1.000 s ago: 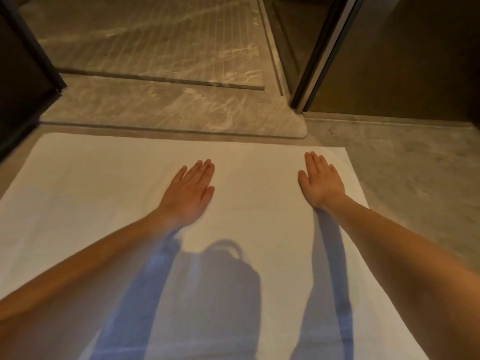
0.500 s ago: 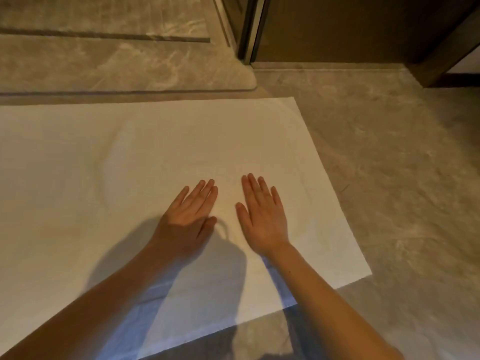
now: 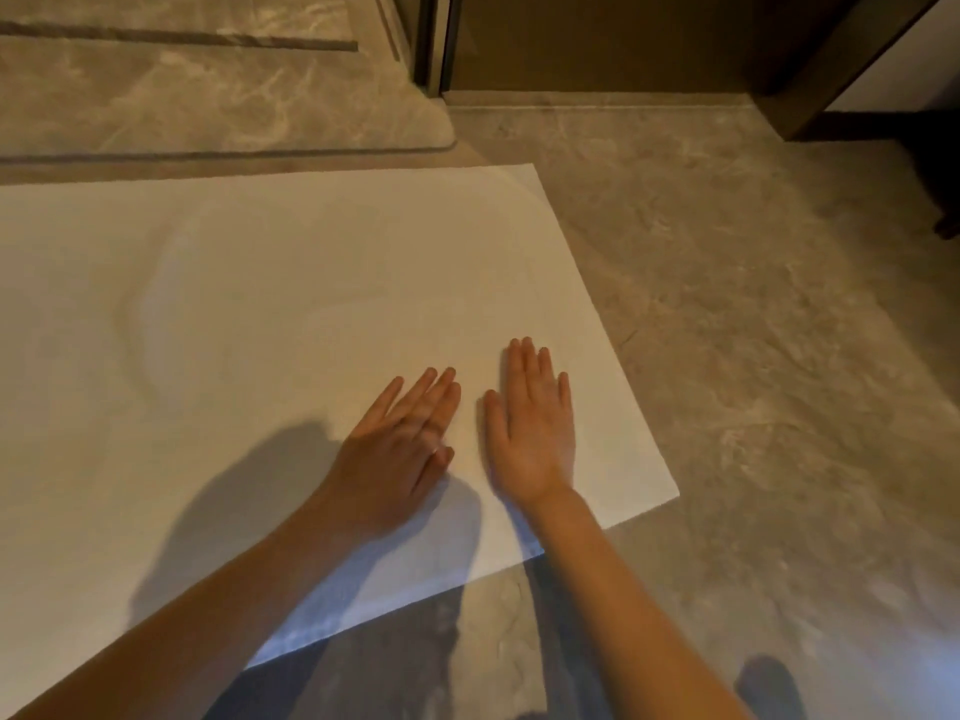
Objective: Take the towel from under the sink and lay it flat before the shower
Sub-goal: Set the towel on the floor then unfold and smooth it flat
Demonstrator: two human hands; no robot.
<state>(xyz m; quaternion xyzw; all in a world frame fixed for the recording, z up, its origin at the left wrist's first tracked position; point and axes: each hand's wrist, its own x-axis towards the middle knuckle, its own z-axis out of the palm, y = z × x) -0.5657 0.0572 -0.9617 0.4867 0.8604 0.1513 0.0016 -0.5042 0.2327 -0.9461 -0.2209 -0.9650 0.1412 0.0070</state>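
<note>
white rectangular towel (image 3: 260,314) spread on marbled stone floor (image 3: 753,356), 2 flat palms: left hand (image 3: 400,449) & right hand (image 3: 530,428), fingers straight, gripping nothing

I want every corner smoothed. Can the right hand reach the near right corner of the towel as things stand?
Probably yes. The right hand lies flat on the towel beside that corner, with only bare towel between them.
</note>
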